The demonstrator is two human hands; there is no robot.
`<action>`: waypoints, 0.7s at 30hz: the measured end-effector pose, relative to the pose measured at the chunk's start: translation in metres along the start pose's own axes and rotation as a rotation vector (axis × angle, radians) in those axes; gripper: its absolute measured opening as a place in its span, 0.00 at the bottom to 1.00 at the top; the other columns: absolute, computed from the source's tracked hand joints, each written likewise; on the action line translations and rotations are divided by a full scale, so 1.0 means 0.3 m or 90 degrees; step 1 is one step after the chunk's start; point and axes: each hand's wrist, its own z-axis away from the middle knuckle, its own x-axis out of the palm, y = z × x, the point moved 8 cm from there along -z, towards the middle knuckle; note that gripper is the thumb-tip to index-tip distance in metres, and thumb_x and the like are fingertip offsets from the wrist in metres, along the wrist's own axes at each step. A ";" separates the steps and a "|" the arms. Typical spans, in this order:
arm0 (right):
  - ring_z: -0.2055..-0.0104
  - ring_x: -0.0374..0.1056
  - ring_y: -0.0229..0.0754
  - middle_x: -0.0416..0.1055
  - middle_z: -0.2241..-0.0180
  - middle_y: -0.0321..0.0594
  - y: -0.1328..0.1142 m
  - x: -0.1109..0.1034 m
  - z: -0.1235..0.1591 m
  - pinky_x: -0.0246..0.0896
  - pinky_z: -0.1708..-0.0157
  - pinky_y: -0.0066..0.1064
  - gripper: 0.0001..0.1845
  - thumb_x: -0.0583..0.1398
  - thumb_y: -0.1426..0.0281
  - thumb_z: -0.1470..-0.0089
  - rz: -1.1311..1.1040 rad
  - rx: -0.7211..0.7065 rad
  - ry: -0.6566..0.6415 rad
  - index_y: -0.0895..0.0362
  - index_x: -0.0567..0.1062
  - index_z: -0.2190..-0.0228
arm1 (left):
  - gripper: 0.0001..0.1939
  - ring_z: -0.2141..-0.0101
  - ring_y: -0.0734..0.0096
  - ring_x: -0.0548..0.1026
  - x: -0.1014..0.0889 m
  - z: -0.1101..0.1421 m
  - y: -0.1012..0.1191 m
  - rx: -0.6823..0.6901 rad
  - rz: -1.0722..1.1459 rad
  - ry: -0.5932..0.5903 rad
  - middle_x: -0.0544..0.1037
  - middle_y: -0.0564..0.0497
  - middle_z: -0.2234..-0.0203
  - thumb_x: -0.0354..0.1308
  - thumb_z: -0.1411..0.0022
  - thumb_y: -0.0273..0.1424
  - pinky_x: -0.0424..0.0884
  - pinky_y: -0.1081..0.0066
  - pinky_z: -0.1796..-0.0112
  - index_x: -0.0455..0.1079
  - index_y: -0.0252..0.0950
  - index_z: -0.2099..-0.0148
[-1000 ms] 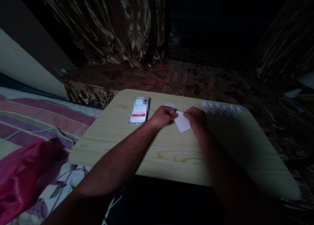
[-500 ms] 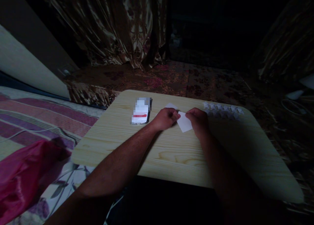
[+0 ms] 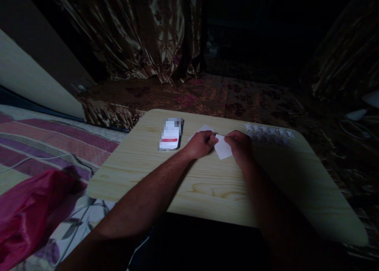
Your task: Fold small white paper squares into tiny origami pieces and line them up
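Note:
A small white square of paper (image 3: 223,148) is held between my two hands, just over the wooden table. My left hand (image 3: 201,143) pinches its left corner between thumb and fingers. On the opposite side, my right hand (image 3: 240,144) grips the right corner with thumb and forefinger. Behind my left hand, another white sheet of paper (image 3: 205,128) lies on the table, partly covered by the hand. Past my right hand, several small folded white paper pieces (image 3: 269,131) stand in two rows near the table's far right edge.
A phone (image 3: 171,135) with a lit screen lies left of my hands on the light wooden table (image 3: 133,164). Left of the table are a bed with a striped cover (image 3: 89,144), a pink cloth (image 3: 32,212) and a white cable. Patterned curtains (image 3: 166,34) hang behind.
My left hand has shifted very slightly, and more of the sheet behind it shows. Both hands keep their hold on the square of paper.

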 end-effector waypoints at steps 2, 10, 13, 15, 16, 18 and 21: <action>0.80 0.61 0.36 0.67 0.84 0.32 0.000 -0.001 0.000 0.52 0.82 0.26 0.05 0.61 0.67 0.60 -0.002 0.008 -0.005 0.57 0.73 0.79 | 0.16 0.73 0.73 0.66 0.001 0.001 0.005 0.009 0.001 -0.001 0.71 0.52 0.76 0.51 0.38 0.42 0.60 0.73 0.72 0.68 0.34 0.68; 0.81 0.61 0.36 0.67 0.84 0.31 -0.010 -0.005 0.002 0.51 0.82 0.26 0.05 0.61 0.68 0.60 -0.010 0.000 -0.004 0.57 0.72 0.79 | 0.14 0.71 0.71 0.68 0.002 -0.001 0.001 0.011 -0.013 0.002 0.74 0.51 0.74 0.51 0.39 0.39 0.62 0.72 0.70 0.69 0.34 0.67; 0.81 0.60 0.35 0.66 0.84 0.31 -0.005 -0.003 0.003 0.51 0.82 0.26 0.05 0.61 0.68 0.60 -0.022 0.009 -0.004 0.57 0.72 0.79 | 0.14 0.71 0.71 0.68 0.002 0.000 0.001 0.010 -0.028 0.000 0.74 0.51 0.74 0.51 0.38 0.39 0.62 0.72 0.70 0.69 0.34 0.67; 0.81 0.60 0.35 0.66 0.84 0.30 -0.002 -0.002 0.002 0.50 0.82 0.26 0.05 0.61 0.68 0.60 -0.025 0.012 -0.002 0.57 0.72 0.79 | 0.14 0.71 0.71 0.68 0.002 0.001 0.002 0.009 -0.032 0.000 0.74 0.51 0.74 0.51 0.38 0.39 0.62 0.72 0.70 0.69 0.35 0.67; 0.81 0.60 0.35 0.66 0.84 0.30 0.000 -0.001 0.001 0.51 0.82 0.26 0.05 0.61 0.68 0.61 -0.026 0.011 -0.001 0.57 0.72 0.79 | 0.14 0.71 0.71 0.68 0.002 0.001 0.004 0.011 -0.032 -0.002 0.74 0.51 0.73 0.50 0.38 0.39 0.62 0.72 0.70 0.69 0.35 0.67; 0.81 0.61 0.36 0.67 0.84 0.31 0.004 0.001 -0.001 0.51 0.82 0.26 0.05 0.61 0.68 0.61 -0.027 0.012 -0.002 0.56 0.72 0.79 | 0.14 0.71 0.71 0.68 0.003 0.002 0.007 0.013 -0.029 -0.006 0.74 0.51 0.73 0.50 0.38 0.39 0.62 0.72 0.70 0.68 0.35 0.67; 0.81 0.61 0.36 0.67 0.84 0.31 0.011 0.003 -0.003 0.53 0.81 0.27 0.05 0.61 0.67 0.61 -0.035 0.019 -0.005 0.56 0.72 0.79 | 0.13 0.71 0.71 0.68 0.005 0.003 0.009 0.016 -0.024 -0.011 0.74 0.51 0.73 0.50 0.38 0.39 0.62 0.72 0.70 0.68 0.35 0.67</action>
